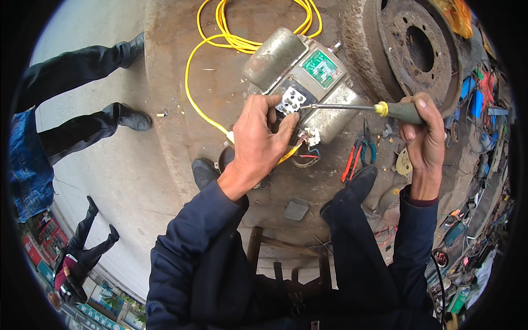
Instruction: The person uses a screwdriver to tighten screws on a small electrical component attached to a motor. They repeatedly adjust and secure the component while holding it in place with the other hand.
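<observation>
An electric motor with a green nameplate lies on the ground before me. A white terminal block with several screws sits on its dark open connection area. My left hand is closed at the block's left and lower edges, thumb and forefinger against it. Wrapped in the fingers of my right hand is a screwdriver with a green handle and yellow collar. Its shaft runs left, and the tip is beside my left thumb at the block's lower right. Loose wires hang below, by a yellow cable.
Pliers with red handles lie right of the motor. A rusty wheel rim stands beyond them. Scrap and tools line the right side. A wooden stool is under me. Other people's legs show at left.
</observation>
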Demonstrator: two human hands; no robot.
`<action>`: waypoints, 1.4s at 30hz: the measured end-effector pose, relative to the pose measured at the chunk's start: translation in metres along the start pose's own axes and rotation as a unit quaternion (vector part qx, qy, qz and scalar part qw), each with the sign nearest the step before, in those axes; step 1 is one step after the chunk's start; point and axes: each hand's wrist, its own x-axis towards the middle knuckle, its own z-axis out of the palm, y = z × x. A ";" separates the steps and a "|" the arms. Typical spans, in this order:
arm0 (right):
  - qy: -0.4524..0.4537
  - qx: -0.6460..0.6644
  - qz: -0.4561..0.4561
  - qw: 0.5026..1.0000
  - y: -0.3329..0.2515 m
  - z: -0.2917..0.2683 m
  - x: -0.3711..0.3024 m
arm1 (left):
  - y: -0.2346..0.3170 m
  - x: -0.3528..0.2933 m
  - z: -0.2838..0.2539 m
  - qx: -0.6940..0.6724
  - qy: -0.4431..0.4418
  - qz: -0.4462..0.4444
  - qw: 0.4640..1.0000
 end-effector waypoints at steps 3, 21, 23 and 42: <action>-0.014 -0.033 -0.018 0.999 -0.003 0.001 0.001 | -0.002 0.003 0.001 0.018 0.004 0.020 1.000; 0.005 -0.212 -0.082 0.974 -0.022 0.041 -0.001 | -0.004 -0.002 0.005 -0.003 0.014 -0.032 0.999; 0.012 -0.224 -0.088 0.971 -0.022 0.044 -0.002 | -0.007 -0.003 0.006 -0.008 0.019 -0.029 0.999; -0.012 -0.331 -0.191 0.924 -0.039 0.082 -0.026 | -0.003 0.000 0.004 0.004 0.020 -0.026 0.999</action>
